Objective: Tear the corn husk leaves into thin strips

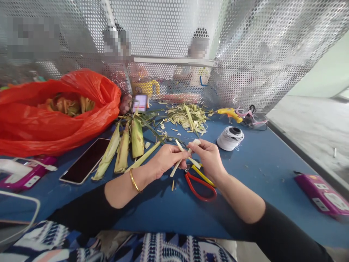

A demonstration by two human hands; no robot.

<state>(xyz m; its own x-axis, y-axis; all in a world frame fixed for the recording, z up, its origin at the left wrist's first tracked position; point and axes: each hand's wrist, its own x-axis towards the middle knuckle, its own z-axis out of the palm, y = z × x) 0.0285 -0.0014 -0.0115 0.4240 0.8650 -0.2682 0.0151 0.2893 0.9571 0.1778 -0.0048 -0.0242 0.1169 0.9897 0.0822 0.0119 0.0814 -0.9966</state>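
Observation:
Pale strips of husk [176, 169] cross one another between my two hands, above the blue table [158, 207]. My left hand [170, 158] pinches them from the left, fingers closed, a gold bangle on the wrist. At their upper right end, my right hand [207, 156] grips a strip between thumb and fingers. Scissors with red and yellow handles [201, 187] lie just under my hands, their blades partly hidden. A spool of white thread [230, 138] stands to the right. Several corn husks [124, 149] lie to the left, near a pile of husk scraps [188, 116].
An open red plastic bag [106, 109] fills the back left, beside a phone [85, 160]. Purple power strips [321, 193] lie at both sides. A yellow glue gun [230, 114] and glasses [253, 119] sit at the back right, before a perforated metal screen [166, 32]. People are behind it.

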